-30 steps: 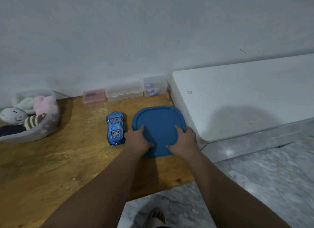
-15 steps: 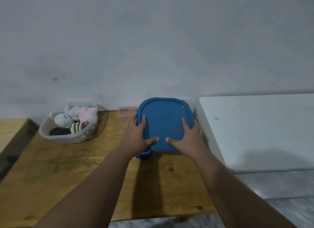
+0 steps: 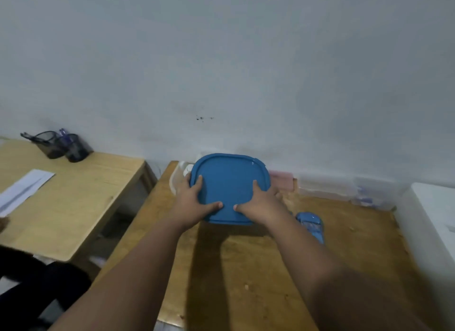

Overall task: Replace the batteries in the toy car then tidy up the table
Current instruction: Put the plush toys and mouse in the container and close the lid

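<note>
Over the last second the blue box (image 3: 227, 183) had left its place by the table's (image 3: 246, 269) right edge and been carried across to the back left corner. It now hung in the air over the basket (image 3: 176, 180), most of which it hid. Both hands gripped it: the left hand (image 3: 190, 202) clasped the left rim and the right hand (image 3: 258, 202) the right rim, thumbs laid flat on the near part of the top and almost meeting, forefingers stretched up its face, the remaining fingers out of sight round the edges. How deep the box was could not be told from above. The car (image 3: 310, 226) lay on its wheels on the table towards the right side, apart from the box and partly behind the right forearm, with nothing open on it that could be seen. That suggested the battery swap was finished and tidying was under way, with the box probably about to be set down at that corner.
</note>
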